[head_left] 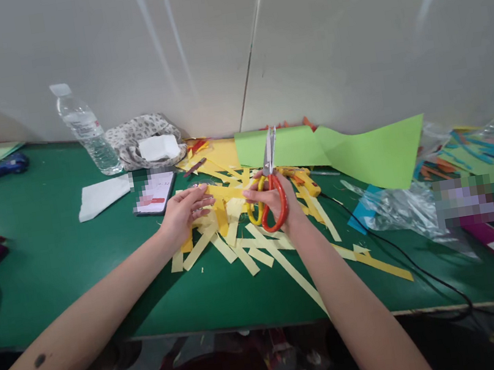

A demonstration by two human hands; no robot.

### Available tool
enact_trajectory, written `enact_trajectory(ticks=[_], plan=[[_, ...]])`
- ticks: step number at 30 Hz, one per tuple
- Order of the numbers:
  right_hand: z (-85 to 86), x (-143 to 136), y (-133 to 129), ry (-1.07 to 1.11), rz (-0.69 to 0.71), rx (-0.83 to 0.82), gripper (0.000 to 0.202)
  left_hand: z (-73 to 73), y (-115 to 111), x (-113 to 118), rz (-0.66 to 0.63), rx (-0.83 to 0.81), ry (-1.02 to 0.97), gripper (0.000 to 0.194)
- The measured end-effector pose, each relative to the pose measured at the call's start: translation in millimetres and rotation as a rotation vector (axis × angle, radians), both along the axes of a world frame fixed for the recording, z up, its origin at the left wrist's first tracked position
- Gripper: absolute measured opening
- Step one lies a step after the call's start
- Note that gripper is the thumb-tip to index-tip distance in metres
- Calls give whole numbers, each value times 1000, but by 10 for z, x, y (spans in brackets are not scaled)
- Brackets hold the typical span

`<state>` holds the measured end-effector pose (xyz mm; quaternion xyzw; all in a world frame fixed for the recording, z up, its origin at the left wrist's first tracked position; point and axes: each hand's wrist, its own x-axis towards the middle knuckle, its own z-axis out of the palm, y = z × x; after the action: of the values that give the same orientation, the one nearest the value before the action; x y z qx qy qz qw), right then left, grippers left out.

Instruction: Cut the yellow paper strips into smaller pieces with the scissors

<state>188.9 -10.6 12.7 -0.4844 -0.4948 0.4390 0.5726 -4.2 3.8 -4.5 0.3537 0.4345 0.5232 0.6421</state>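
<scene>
A yellow paper strip [226, 192] stretches between my two hands, above a heap of pale yellow strips [243, 256] on the green table. My left hand [187, 209] pinches its left end between thumb and fingers. My right hand [276, 196] holds its right end with the thumb and also carries scissors [281, 204] with one red and one yellow handle. The scissor blades point up and away, nearly together. Behind my right hand lies a yellow glue gun [309, 183].
A water bottle [89, 134], a phone [154, 192] and a patterned cloth [146, 132] stand or lie at the back left. Green paper [367, 151] leans along the grey partition [349, 58]. Plastic wrap [411, 213] and a black cable [406, 254] lie to the right.
</scene>
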Motion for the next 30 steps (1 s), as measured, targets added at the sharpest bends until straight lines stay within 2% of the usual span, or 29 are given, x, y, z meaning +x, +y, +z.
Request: enact_trajectory(ticks=[30], plan=[[-15, 19, 4, -30, -17, -20, 41, -13, 1, 10, 11, 9, -18, 25]])
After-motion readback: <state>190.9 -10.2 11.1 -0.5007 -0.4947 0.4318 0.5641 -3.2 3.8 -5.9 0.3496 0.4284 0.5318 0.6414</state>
